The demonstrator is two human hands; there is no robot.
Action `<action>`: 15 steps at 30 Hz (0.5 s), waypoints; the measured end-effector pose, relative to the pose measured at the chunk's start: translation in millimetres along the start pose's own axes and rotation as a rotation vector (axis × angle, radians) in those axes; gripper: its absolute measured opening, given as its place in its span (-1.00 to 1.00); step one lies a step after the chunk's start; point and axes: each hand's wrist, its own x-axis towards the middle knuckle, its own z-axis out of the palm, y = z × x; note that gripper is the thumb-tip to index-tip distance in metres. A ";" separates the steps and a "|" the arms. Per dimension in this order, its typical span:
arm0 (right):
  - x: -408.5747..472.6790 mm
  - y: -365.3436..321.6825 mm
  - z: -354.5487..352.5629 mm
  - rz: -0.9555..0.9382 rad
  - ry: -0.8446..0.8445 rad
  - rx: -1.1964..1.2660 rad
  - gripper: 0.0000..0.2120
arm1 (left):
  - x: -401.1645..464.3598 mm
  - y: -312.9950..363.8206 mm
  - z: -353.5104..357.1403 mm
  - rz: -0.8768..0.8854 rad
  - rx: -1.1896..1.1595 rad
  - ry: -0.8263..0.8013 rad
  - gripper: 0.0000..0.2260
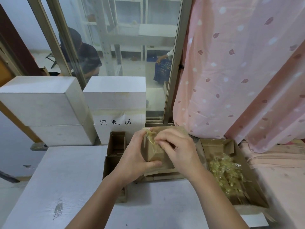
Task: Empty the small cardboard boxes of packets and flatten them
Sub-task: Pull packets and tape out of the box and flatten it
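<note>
Head view shows us holding a small brown cardboard box [152, 152] upright above the white bench [69, 179], just in front of the window. Our left hand [134, 153] wraps around the box's left side, the thumb curled under its lower edge and the fingers gripping the far face. Our right hand [177, 148] comes in from the right with its fingers curled, pinching a crumpled strip of yellowish clear tape [150, 135] at the top corner of the box; the strip is partly lifted off the cardboard. Beneath our hands lie flattened cardboard pieces [165, 173], stacked on the bench. To the left of them sit two open empty cartons [116, 142], one behind the other. To the right stands a larger open cardboard tray [214, 146] holding a heap of crumpled yellowish clear tape or wrappers [226, 174]; we cannot tell which. Behind the cartons a white foam block [115, 95] carries a paper label [115, 123] handwritten in black with the characters 回收区. Further left, two more white foam blocks [41, 103] are stacked one on the other. A pink curtain [239, 63] with leaf prints and pale dots hangs on the right. Through the window glass we see a person in dark clothes [84, 53] bent over, and another arm reaching a blue plastic crate [162, 69].
</note>
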 end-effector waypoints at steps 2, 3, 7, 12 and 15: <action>1.3 3.6 -3.2 -0.018 -0.089 0.022 -0.92 | -0.2 -3.4 -1.2 -0.025 -0.017 0.015 -0.10; 1.4 4.6 -4.0 -0.009 -0.126 0.042 -0.91 | -0.6 -5.2 -1.8 -0.034 -0.024 0.017 -0.10; 1.1 7.5 -7.0 0.089 -0.284 0.130 -0.85 | -3.0 -9.2 -4.7 -0.059 -0.046 0.017 -0.09; 2.4 5.9 -15.5 0.184 -0.322 0.200 -0.84 | -7.5 -11.5 -5.8 -0.059 -0.049 0.011 -0.10; 2.3 3.5 -11.5 0.136 -0.131 0.097 -0.90 | -9.4 -8.1 -3.4 -0.035 -0.027 -0.012 -0.11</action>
